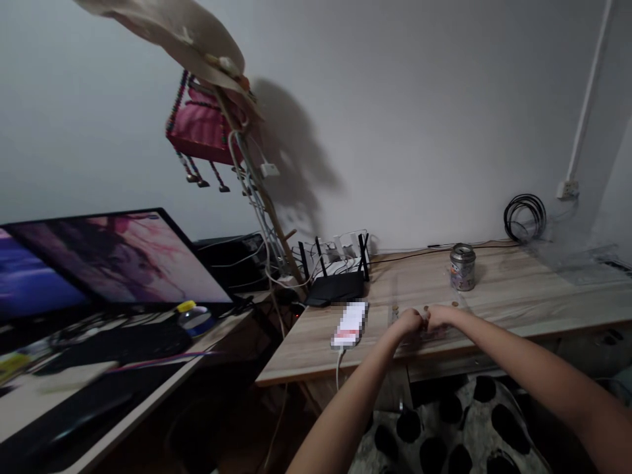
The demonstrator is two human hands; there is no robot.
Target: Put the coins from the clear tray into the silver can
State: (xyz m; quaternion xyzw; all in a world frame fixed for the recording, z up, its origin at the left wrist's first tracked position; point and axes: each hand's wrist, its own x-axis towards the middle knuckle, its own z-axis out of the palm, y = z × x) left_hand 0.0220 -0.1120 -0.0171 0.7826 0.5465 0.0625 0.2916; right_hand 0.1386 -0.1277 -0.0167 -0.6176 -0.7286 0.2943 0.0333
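Observation:
My left hand (409,320) and my right hand (437,316) meet near the front edge of the wooden table (296,349). Their fingers are closed and almost touch, around something small that I cannot make out. Clear, see-through material lies about the hands, with small brown round pieces, one (455,304) behind my right hand and another (395,308) behind my left. To the left of my hands lies a phone (349,324) with a lit screen and a white cable. Behind them and to the right stands a metal can (463,268).
A black router (336,288) with upright antennas stands at the back left. Coiled black cable (524,217) leans on the wall at right. Monitors (123,257) and a tape roll (196,321) are on the left desk. A pink bag (205,128) hangs from a pole.

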